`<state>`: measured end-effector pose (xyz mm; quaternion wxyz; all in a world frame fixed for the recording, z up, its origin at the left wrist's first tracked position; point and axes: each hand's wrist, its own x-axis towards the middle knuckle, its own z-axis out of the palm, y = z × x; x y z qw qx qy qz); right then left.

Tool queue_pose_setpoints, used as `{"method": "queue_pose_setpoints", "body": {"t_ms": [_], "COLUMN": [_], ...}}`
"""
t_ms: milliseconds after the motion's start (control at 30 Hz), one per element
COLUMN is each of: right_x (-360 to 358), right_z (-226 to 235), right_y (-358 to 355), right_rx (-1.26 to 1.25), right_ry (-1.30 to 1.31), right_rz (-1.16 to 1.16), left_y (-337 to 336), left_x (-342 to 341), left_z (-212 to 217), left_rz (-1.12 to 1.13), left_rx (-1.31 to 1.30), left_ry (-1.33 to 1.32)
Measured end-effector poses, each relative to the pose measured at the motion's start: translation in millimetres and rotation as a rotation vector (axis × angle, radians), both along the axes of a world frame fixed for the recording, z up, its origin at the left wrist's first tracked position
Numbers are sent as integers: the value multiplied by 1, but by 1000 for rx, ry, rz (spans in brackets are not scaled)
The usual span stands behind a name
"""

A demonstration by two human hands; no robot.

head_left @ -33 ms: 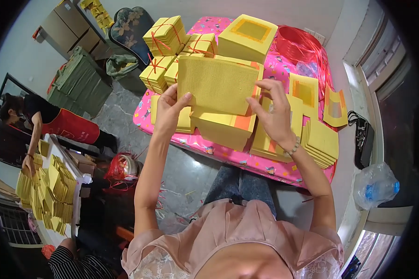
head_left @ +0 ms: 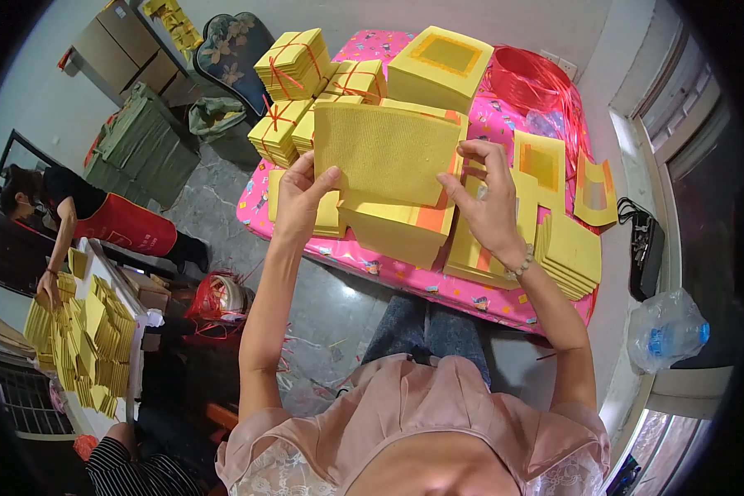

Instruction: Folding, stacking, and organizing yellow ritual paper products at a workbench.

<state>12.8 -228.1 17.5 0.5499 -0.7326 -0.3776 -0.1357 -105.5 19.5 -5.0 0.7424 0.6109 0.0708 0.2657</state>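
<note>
Both my hands hold up a ribbed yellow sheet of joss paper (head_left: pixel 386 153). I cannot tell whether it is one sheet or several. My left hand (head_left: pixel 303 194) pinches the lower left corner between thumb and fingers. At the right edge, my right hand (head_left: pixel 489 198) grips the sheet with thumb and bent fingers. Just below the sheet stands a thick stack of yellow paper (head_left: pixel 393 231) with an orange strip, partly hidden by it. Beside my right forearm lie another yellow stack (head_left: pixel 481 256) and a fanned pile of yellow sheets (head_left: pixel 572 252).
A pink patterned cloth (head_left: pixel 372 266) covers the table. Red-tied yellow bundles (head_left: pixel 293 66), a tall stack (head_left: pixel 438 70) and red strings (head_left: pixel 529 78) sit at the back. On the left, a person in a red apron (head_left: pixel 132 223) reaches over yellow bundles (head_left: pixel 91 339).
The held sheet has tilted slightly, its top edge a little lower. The other person's hand has shifted slightly left and up. My hands have barely moved.
</note>
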Motion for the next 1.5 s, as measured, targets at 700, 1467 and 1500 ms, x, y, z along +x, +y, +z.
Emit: {"method": "queue_pose_setpoints", "body": {"t_ms": [700,1467,1500], "right_x": [2,14,13], "right_z": [2,-35,-35], "right_y": [29,18,19], "right_rx": [-34,-205,-209], "right_ry": [344,-55,-54], "right_rz": [368,154,164], "left_y": [71,153,156], "left_x": [-63,-48,-48], "left_z": [-8,-168,-172], "left_rz": [69,420,453], "left_rx": [-158,385,442], "left_ry": [-1,567,606]}}
